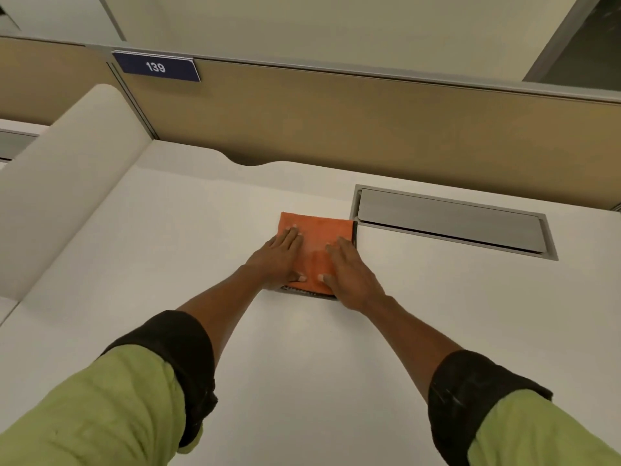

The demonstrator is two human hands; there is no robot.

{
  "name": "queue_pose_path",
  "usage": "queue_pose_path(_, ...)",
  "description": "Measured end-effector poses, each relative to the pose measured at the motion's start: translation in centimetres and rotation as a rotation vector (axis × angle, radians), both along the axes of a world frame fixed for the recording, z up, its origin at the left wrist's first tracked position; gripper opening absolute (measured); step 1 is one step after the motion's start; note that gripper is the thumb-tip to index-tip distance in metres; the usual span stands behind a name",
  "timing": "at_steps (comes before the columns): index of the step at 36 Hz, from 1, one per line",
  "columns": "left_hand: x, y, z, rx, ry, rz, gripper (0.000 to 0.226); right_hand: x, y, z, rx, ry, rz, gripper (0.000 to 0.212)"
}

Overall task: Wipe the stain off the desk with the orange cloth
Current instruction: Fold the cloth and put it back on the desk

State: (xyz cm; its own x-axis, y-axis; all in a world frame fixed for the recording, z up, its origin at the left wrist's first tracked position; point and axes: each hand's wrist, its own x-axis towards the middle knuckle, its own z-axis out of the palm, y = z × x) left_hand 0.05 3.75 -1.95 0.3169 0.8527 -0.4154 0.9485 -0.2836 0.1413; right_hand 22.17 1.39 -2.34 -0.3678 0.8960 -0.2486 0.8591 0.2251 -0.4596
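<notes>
A folded orange cloth (317, 235) lies flat on the white desk (201, 264), just left of a grey hatch. My left hand (280, 255) rests palm down on the cloth's left half, fingers straight and together. My right hand (349, 274) lies flat on its right half in the same way. Both palms press on the cloth without gripping it. A dark label edge shows at the cloth's near side. No stain is visible; the desk under the cloth is hidden.
A grey metal cable hatch (450, 223) is set into the desk right of the cloth. A tan partition (336, 116) with a blue "139" sign (156, 66) closes the back. A white side panel (64, 183) rises at the left.
</notes>
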Motion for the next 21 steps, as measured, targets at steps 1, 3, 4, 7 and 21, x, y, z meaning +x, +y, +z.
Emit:
queue_pose_path(1, -0.2, 0.2, -0.4, -0.011, 0.015, -0.007, 0.110, -0.2, 0.2, -0.2, -0.009, -0.018, 0.004, 0.075)
queue_pose_path(3, -0.6, 0.6, -1.0, -0.021, 0.035, -0.040, 0.116, -0.3, 0.2, -0.8, -0.024, -0.092, 0.020, 0.075)
queue_pose_path(4, -0.8, 0.7, -1.2, -0.021, 0.026, -0.051, 0.121, -0.1, 0.1, -1.3, -0.022, -0.146, 0.034, 0.077)
queue_pose_path(7, -1.2, 1.2, -1.8, -0.029, -0.025, -0.066, 0.117, 0.0, -0.3, -2.2, -0.005, -0.234, 0.065, 0.081)
queue_pose_path(21, -1.1, 2.0, -1.7, -0.053, 0.003, -0.079, 0.114, -1.0, 0.3, -0.9, -0.078, -0.272, 0.052, 0.087)
